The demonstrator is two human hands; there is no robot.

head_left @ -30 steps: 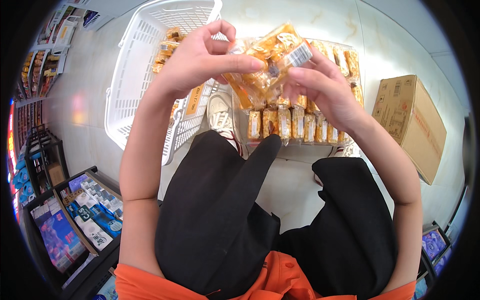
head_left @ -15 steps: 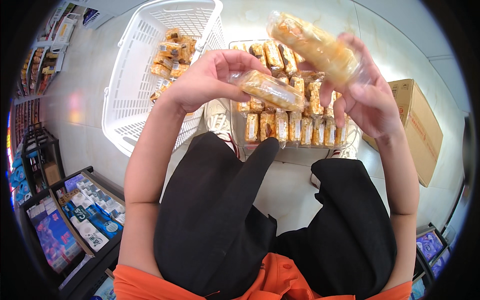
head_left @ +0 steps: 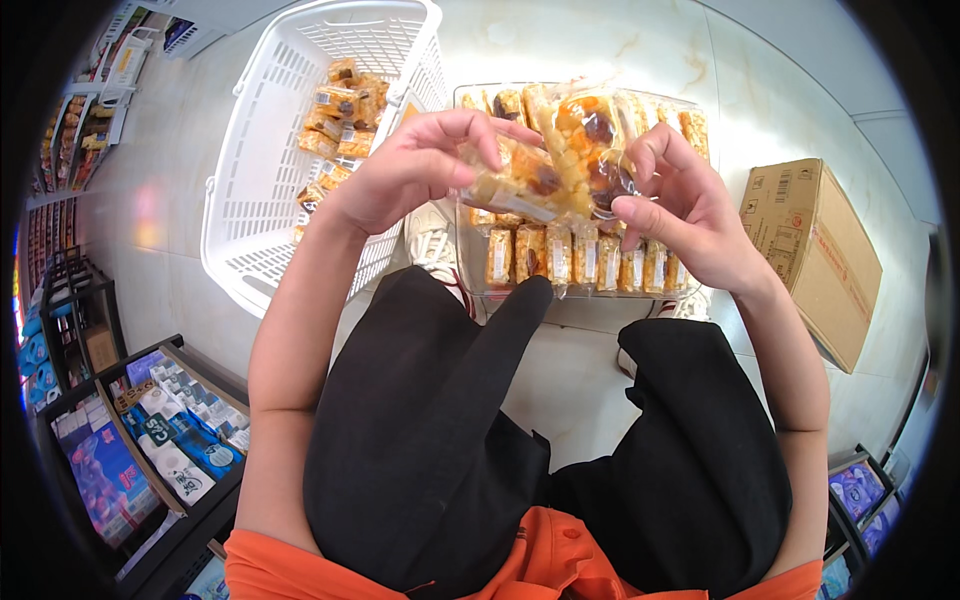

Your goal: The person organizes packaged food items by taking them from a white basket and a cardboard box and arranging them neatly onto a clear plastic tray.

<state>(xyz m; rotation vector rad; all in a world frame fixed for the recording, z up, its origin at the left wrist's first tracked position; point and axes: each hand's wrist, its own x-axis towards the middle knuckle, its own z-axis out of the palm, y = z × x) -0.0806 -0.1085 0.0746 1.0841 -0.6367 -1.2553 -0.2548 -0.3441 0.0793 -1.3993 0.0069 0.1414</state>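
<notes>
Between thumb and fingers, my left hand [head_left: 425, 160] grips a wrapped pastry bar [head_left: 515, 185] in clear film, slightly blurred. My right hand [head_left: 685, 205] pinches the edge of another wrapped pastry [head_left: 590, 145], its broad face with dark fruit pieces turned up. The two packs meet or overlap in front of me. Beneath them sits a clear plastic tray [head_left: 480, 292] filled with rows of similar wrapped bars [head_left: 560, 257], partly covered by my hands. Left of it, a white slatted basket [head_left: 265, 150] holds a small pile of wrapped bars [head_left: 345, 110].
A closed cardboard box [head_left: 825, 260] lies on the tiled floor to the right. Low dark shelves with packaged goods [head_left: 170, 430] stand at the left, and another shelf [head_left: 860, 500] is at lower right. My shoes [head_left: 432, 240] flank the clear tray.
My right hand has come down and inward, turning its pastry from edge-on to broad face up. The two packs are now together. My left hand has shifted only slightly.
</notes>
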